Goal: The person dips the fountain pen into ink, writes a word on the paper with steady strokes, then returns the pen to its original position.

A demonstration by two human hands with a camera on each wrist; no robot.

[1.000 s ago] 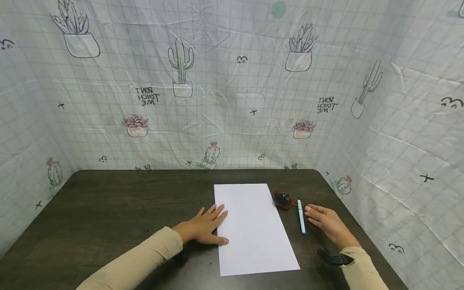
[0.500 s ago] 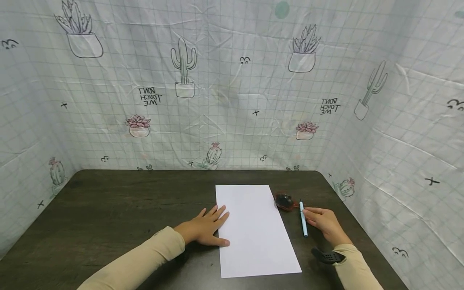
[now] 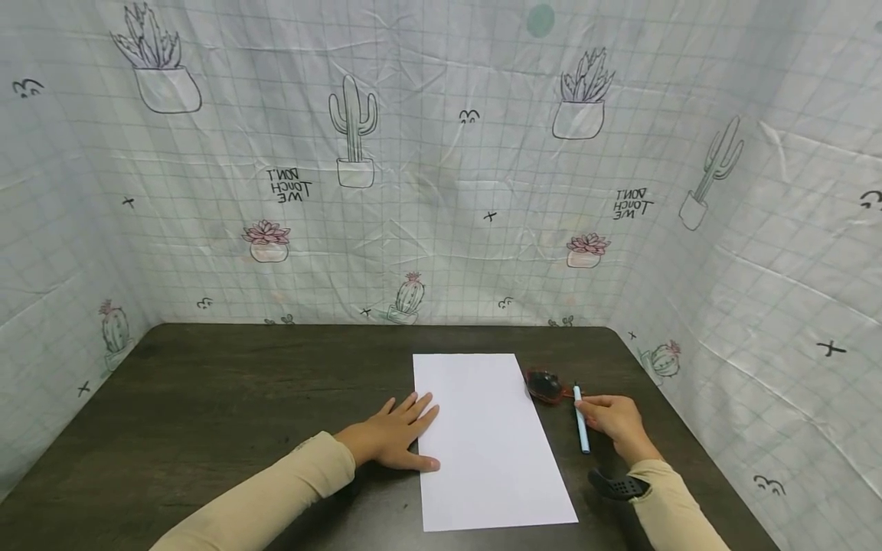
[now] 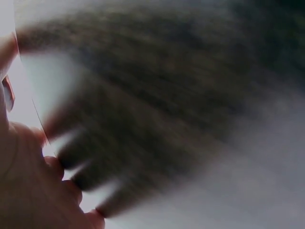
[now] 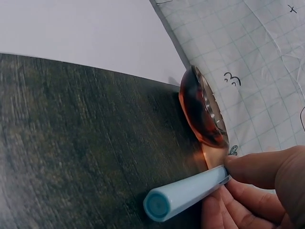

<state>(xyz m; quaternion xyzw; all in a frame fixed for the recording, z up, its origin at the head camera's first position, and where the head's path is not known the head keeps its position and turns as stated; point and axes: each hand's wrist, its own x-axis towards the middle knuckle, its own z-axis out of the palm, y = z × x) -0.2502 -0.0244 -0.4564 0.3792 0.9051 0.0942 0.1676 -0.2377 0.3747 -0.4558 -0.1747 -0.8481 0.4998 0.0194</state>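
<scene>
A white sheet of paper (image 3: 485, 451) lies on the dark wooden table. Across its left edge my left hand (image 3: 396, 438) rests palm down with fingers spread; the left wrist view shows its fingertips (image 4: 71, 191) blurred against the paper. To the right of the sheet, a light blue pen (image 3: 583, 428) is pinched near its far end by the thumb and fingers of my right hand (image 3: 616, 421). In the right wrist view the pen's blunt near end (image 5: 158, 204) faces the camera. Just beyond the pen are sunglasses (image 3: 546, 387) with dark lenses and an orange-red frame, by the paper's right edge.
A pale grid-patterned cloth (image 3: 427, 176) printed with cacti hangs behind the table and along both sides. Dark tabletop (image 3: 241, 390) stretches left of the paper. A black watch band (image 3: 620, 486) is around my right wrist.
My right hand has moved slightly left to the pen, and its thumb and fingers have taken hold of it. The left hand stays on the paper. The head view has shifted a little.
</scene>
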